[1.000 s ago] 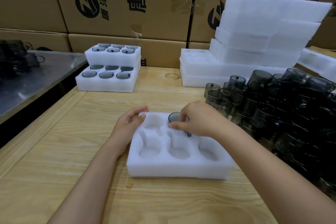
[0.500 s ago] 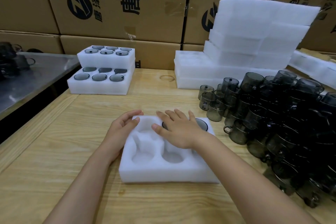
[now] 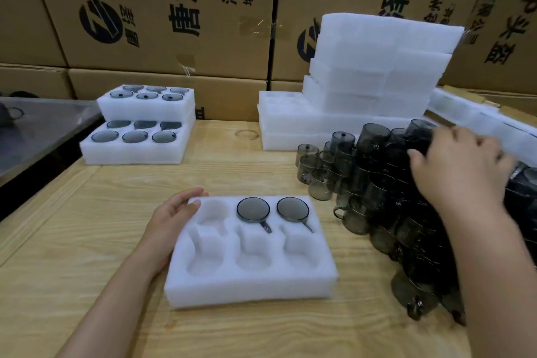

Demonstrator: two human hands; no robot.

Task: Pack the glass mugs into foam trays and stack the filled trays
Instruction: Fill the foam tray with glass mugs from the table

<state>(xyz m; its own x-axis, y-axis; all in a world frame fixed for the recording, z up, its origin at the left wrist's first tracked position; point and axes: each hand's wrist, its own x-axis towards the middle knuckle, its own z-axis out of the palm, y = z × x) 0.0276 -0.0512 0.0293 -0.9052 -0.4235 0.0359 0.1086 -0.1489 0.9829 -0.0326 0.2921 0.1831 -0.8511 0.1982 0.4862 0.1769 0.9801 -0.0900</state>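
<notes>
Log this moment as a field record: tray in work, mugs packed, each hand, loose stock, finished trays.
tray in work: foam tray, six pockets, on the wooden table
packed: back middle mug and back right mug; four pockets empty
left hand: rests on the tray's far left corner, fingers straight
right hand: over the loose mugs pile, blurred; grip unclear
finished: two filled trays stacked, back left
spare foam: empty trays stacked, back right

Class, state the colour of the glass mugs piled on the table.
The glass mugs are smoky grey; head view shows it.
</notes>
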